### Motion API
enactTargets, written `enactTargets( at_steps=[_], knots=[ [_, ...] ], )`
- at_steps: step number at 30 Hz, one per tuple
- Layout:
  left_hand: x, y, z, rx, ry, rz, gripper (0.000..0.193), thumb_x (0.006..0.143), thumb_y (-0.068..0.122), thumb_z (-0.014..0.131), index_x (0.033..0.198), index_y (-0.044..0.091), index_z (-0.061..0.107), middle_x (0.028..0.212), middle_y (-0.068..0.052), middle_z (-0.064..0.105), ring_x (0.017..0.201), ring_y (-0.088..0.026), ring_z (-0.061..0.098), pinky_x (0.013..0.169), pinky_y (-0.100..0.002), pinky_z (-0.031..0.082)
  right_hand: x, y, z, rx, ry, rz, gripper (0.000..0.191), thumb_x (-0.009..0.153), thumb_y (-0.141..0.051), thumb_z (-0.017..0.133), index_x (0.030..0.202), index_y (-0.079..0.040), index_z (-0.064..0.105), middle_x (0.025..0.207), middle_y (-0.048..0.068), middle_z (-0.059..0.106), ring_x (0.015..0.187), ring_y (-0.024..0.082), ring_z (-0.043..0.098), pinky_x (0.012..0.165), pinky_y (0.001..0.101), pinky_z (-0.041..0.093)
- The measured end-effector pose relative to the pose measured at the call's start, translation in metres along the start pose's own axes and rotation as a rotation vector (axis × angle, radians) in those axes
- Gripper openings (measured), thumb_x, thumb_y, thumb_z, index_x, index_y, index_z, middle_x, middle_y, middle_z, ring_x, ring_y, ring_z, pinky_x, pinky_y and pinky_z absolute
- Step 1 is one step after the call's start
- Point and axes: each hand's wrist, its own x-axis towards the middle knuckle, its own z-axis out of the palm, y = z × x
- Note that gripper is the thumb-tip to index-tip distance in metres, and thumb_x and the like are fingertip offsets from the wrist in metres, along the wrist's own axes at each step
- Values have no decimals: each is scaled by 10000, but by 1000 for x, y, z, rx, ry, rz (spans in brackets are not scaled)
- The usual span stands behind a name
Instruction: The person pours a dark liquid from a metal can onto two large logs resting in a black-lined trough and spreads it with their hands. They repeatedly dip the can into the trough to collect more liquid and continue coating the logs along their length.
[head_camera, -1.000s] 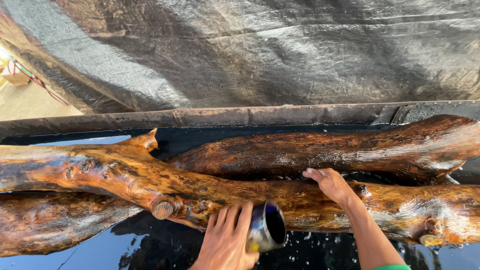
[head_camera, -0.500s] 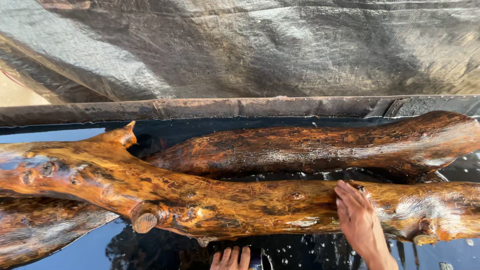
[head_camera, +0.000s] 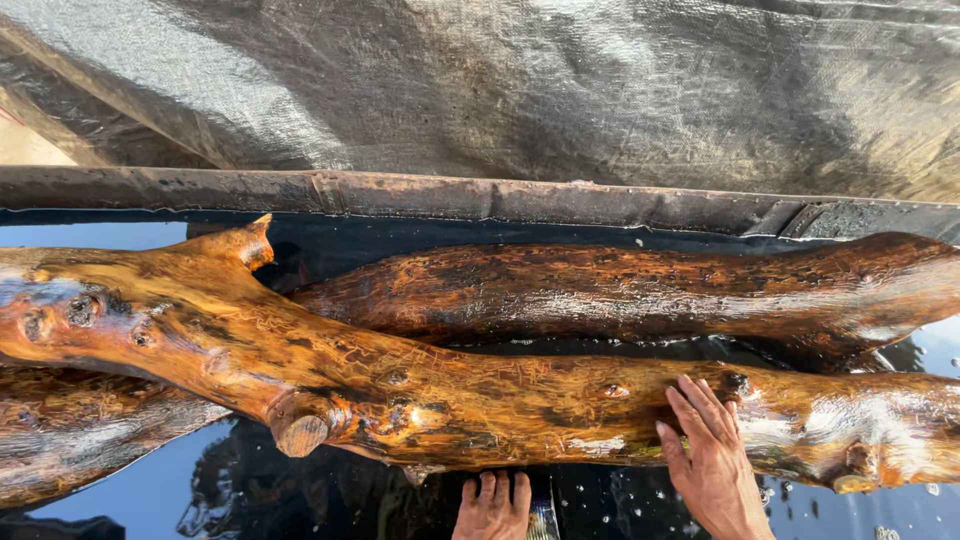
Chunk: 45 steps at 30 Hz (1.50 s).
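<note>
Our left hand has dropped to the frame's bottom edge since a second ago, its can now barely showing, while our right hand lies flat, fingers spread, on the front log. All three logs, including the rear log and lower-left log, glisten wet in the dark-water trough; whether wetting remains, we cannot tell.

Bright, warm daylight glares off the wet log and sky-reflecting water; the tarp shows soft shadow; focus is sharp.
</note>
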Motion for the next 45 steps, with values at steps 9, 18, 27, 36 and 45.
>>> enactTargets(
  at_steps=[9, 18, 27, 36, 45],
  knots=[
    [10, 8, 4, -106, -233, -9, 520, 1091, 239, 498, 1524, -11, 354, 1386, -362, 510, 1340, -542, 457, 1031, -754, 386, -65, 12, 2, -78, 280, 426, 448, 953, -101, 664, 1400, -107, 636, 1416, 111, 670, 1307, 272, 635, 1039, 406, 547],
    [15, 11, 0, -177, -551, 9, 1048, 917, 422, 775, 1620, 17, 112, 1617, -347, 221, 1496, -560, 214, 1171, -741, 229, -94, -31, 17, 704, 231, 965, 388, 901, 90, 637, 1273, -8, 686, 1182, 187, 748, 1075, 245, 733, 895, 361, 605],
    [-12, 4, -6, -439, -411, 0, 1110, 855, 639, 757, 1597, 93, 136, 1622, -269, 238, 1516, -493, 215, 1252, -652, 171, -95, -58, 34, 1184, 433, 885, 393, 799, 175, 684, 1184, 94, 693, 1092, 169, 748, 1015, 206, 721, 905, 333, 593],
    [-43, -4, 5, -603, -256, -132, 936, 896, 552, 708, 1573, 115, 231, 1603, -214, 305, 1524, -429, 229, 1257, -577, 213, -101, -48, 35, 842, 388, 905, 391, 893, -6, 754, 1281, 9, 700, 1024, 152, 738, 948, 155, 686, 847, 276, 564],
    [-89, -10, -54, -724, -59, -368, 932, 824, 503, 784, 1523, 98, 320, 1571, -177, 410, 1529, -355, 310, 1248, -487, 277, -93, -49, 37, 405, 315, 503, 470, 839, -167, 786, 1296, -100, 696, 1240, 128, 703, 961, 186, 724, 805, 315, 586]
  ],
)
